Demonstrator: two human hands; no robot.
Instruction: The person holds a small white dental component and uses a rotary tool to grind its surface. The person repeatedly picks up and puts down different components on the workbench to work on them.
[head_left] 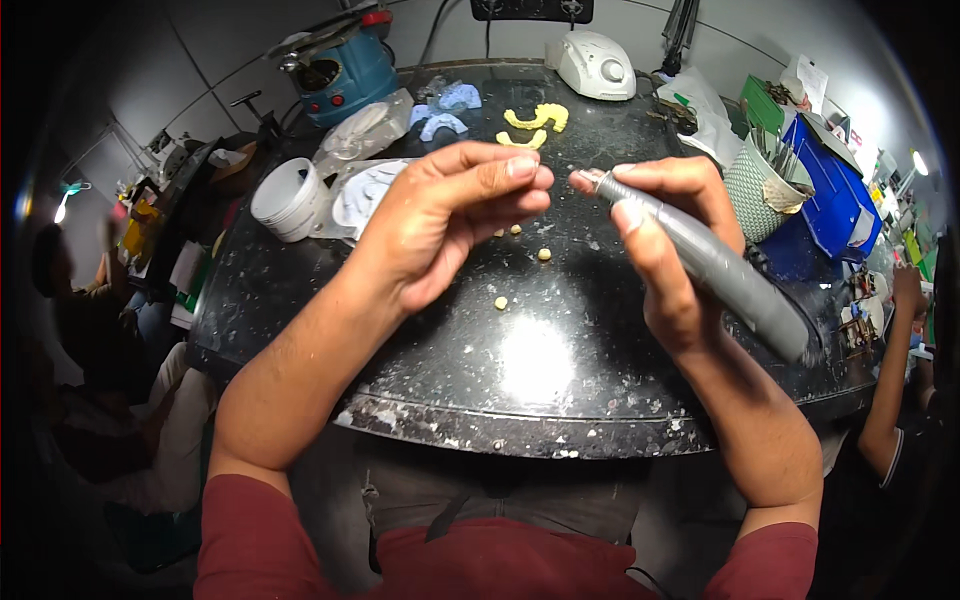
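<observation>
1 grey handpc [740, 270] in R hand [668, 285], L hand [425, 225] nr.

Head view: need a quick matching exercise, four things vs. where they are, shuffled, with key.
Things:
1. Grey handheld tool
2. White tub
3. Yellow arch-shaped pieces
4. Woven basket

Places:
A. Right of the blue pieces
B. At the right, with thin tools standing in it
C. Gripped by the right hand
D. Left of the left hand

Pairs: 1-C, 2-D, 3-A, 4-B
</observation>
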